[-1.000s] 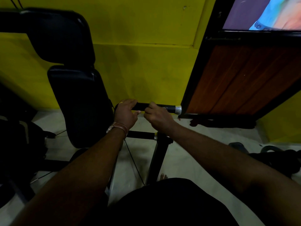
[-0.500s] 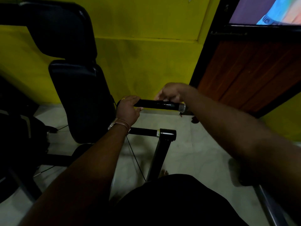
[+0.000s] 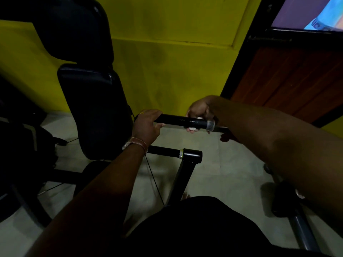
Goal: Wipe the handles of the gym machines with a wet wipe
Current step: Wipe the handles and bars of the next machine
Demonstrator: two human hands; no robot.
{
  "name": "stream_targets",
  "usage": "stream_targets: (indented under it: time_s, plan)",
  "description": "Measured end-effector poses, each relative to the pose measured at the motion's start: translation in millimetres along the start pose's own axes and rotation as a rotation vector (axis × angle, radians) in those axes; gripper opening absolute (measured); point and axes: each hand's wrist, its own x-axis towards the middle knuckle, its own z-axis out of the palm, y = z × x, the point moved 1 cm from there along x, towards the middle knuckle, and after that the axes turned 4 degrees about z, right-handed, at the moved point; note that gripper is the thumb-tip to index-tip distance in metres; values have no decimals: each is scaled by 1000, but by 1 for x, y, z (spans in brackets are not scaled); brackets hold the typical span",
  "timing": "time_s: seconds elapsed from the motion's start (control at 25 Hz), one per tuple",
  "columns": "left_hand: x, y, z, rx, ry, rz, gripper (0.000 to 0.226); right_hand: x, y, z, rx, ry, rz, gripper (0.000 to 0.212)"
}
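Both grips are clenched round the black handle (image 3: 178,121): my left hand (image 3: 146,127) grasps its left end, and my right hand (image 3: 199,113) curls over it near the silver collar (image 3: 211,125), pressing the white wet wipe (image 3: 193,128) against it. Behind stands a black padded seat back (image 3: 94,108).

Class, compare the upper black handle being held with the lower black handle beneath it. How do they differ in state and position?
The upper handle is gripped at one end by the left hand and wrapped near its silver end by the right hand holding a white wipe; the lower handle is untouched. The upper handle sits higher and farther away; the lower handle joins the black post. Both are black, roughly horizontal cylinders.
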Motion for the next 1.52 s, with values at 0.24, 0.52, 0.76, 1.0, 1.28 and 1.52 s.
stream_targets:
  time_s: [0.24, 0.52, 0.76, 1.0, 1.28, 1.52]
  plan:
    - [-2, 2, -3, 54, 73, 135, 40, 17, -51, 28, -119, 452, -262, 19]
    - [-3, 14, -6, 83, 29, 58, 51, 2, 50, 90, -348, 1516, -881, 22]
    - [0, 12, -7, 102, -17, 6, 51, 29, 32, 116, -694, 1613, -952, 6]
    - [1, 16, -5, 109, 27, -5, 52, 19, 62, 114, -577, 1710, -807, 11]
    - [0, 20, -7, 86, 34, -14, 47, 16, 83, 109, -532, 1776, -756, 16]
    - [4, 24, -8, 82, -7, -24, 43, 21, 16, 128, -572, 1569, -737, 18]
